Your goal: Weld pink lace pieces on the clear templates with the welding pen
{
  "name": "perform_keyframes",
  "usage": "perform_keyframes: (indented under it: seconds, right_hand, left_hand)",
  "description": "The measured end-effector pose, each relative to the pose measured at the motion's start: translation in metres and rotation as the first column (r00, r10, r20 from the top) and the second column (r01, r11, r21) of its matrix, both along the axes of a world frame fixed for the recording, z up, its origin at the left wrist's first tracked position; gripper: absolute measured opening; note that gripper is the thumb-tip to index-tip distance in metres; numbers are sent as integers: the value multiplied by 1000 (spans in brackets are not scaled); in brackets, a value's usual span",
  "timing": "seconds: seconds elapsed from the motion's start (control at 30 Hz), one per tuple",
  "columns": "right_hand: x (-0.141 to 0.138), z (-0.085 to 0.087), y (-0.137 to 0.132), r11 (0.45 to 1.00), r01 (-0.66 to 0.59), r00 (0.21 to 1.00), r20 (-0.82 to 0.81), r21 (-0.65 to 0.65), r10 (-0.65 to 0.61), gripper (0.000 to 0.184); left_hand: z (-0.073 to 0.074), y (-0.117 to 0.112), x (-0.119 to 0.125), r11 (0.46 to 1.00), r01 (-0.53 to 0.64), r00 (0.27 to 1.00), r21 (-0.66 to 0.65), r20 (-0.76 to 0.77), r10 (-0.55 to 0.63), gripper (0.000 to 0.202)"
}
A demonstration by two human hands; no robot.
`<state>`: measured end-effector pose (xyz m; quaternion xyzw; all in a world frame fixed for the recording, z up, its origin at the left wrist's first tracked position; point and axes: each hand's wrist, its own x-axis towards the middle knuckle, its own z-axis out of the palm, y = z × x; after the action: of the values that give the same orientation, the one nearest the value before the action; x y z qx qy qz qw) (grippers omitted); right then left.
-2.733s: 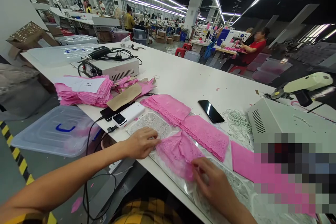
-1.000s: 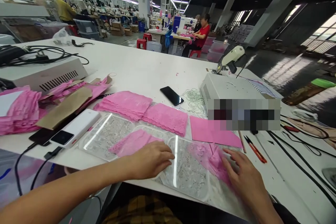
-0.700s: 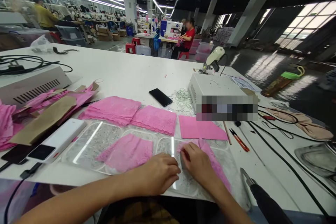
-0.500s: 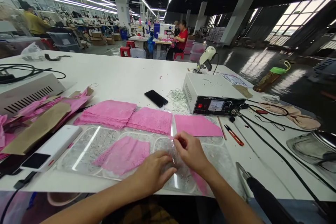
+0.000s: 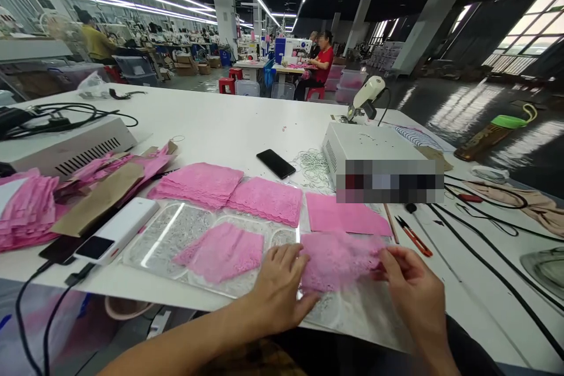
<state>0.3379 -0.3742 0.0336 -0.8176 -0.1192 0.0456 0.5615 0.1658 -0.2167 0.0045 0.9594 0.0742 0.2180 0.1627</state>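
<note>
My left hand (image 5: 282,288) and my right hand (image 5: 412,288) hold a pink lace piece (image 5: 337,258) stretched flat between them over the clear plastic sheet (image 5: 167,235) at the table's near edge. Each hand pinches one end of the piece. A second pink lace piece (image 5: 222,252) lies on the sheet to the left. Beyond it lie two stacks of pink lace (image 5: 198,182) (image 5: 267,200) and a flat pink fabric piece (image 5: 343,217).
A black phone (image 5: 275,163), a tangle of elastic bands (image 5: 312,167) and a white machine box (image 5: 374,153) sit behind. Red snips (image 5: 412,235) and cables lie right. A white power bank (image 5: 114,232), cardboard and pink piles lie left. Other people work far off.
My hands came together at the sheet's middle, gathered the right lace piece, then drew apart, and it now lies spread between them. The view shifted right and back.
</note>
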Motion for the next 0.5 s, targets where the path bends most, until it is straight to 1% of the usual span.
perform_keyframes:
  seconds: [0.1, 0.17, 0.23, 0.27, 0.3, 0.37, 0.43, 0.5]
  right_hand:
    - [-2, -13, -26, 982, 144, 989, 37, -122, -141, 42]
    - [-2, -16, -34, 965, 209, 976, 90, -159, -197, 42]
    - [0, -16, -36, 960, 230, 969, 124, -160, -212, 40]
    - [2, -17, -36, 964, 219, 972, 119, -150, -203, 40]
    - [4, -18, -35, 970, 197, 978, 101, -140, -184, 39]
    - [7, -21, -35, 978, 133, 989, 81, -159, -121, 39]
    - [9, -25, -38, 968, 72, 992, 123, -240, -43, 36]
    - [9, -29, -45, 936, 45, 983, 185, -348, 21, 32]
  left_hand:
    - [-6, -4, 5, 995, 94, 996, 41, -12, -94, 46]
    - [-8, -4, 9, 989, 138, 990, 57, -20, -137, 29]
    - [-8, -1, 13, 981, 180, 984, 76, -17, -179, 7]
    - [-7, 2, 15, 977, 194, 981, 83, -3, -194, 2]
    - [-4, 6, 16, 975, 203, 978, 87, 19, -206, 8]
    - [4, 16, 15, 968, 233, 969, 92, 58, -238, 14]
    - [15, 26, 11, 947, 303, 950, 107, 41, -309, 14]
    - [25, 34, 7, 922, 374, 927, 106, -9, -375, 12]
